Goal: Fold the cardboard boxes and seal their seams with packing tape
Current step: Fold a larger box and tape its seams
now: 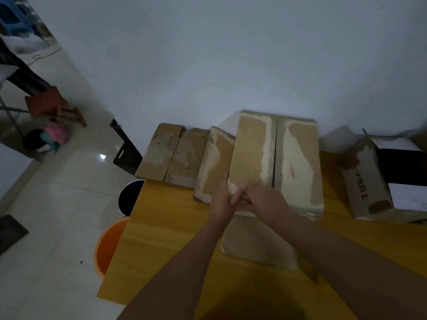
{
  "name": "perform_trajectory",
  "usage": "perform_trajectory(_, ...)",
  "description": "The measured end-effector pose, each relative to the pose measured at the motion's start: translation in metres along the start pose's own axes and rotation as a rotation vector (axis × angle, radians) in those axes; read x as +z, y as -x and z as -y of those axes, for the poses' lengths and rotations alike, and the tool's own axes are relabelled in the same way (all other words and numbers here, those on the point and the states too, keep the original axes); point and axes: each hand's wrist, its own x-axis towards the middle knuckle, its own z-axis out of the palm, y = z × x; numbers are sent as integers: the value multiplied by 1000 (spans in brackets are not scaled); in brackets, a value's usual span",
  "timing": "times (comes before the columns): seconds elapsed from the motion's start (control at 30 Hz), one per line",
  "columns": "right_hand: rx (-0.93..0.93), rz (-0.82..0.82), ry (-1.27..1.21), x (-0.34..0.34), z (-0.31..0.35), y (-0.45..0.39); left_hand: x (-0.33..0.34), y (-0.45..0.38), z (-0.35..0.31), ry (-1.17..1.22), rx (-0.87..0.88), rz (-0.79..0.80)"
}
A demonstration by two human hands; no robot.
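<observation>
A brown cardboard box (275, 155) with torn tape marks stands on the yellow table (166, 229), its two top flaps meeting at a middle seam. My left hand (225, 202) grips the box's near left corner, thumb over the top flap. My right hand (265, 200) holds the near edge beside it, fingers curled under the flap. A lower flap (256, 243) lies flat toward me. A flattened box (213, 165) leans against its left side. No tape roll is visible.
More flattened cardboard (172, 155) lies at the table's far left against the white wall. An open box with printed characters (367, 179) stands at the right. An orange bucket (108, 245) and a dark stool (130, 196) stand on the tiled floor left of the table.
</observation>
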Motion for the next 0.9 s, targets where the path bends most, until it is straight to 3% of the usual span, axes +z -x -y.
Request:
perform_trajectory(0.2, -73, -93, -40, 11, -10, 5, -10, 2, -8, -55, -40, 107)
perform_trajectory(0.33, -128, -127, -419, 14, -28, 21, -13, 5, -12, -65, -219, 161)
perform_trajectory(0.4, -51, -272, -576, 10, -47, 34, -16, 2, -7, 10, -257, 193)
perform_trajectory(0.5, 197, -516, -618, 7, -92, 52, -18, 1, -5, 84, -259, 196)
perform_trajectory(0.63, 490, -393, -745, 2, -137, 72, -17, 15, -14, 21, -138, 191)
perform_trajectory(0.9, 423, -607, -1082, -64, -143, 82, -30, 63, 12, -15, -106, 281)
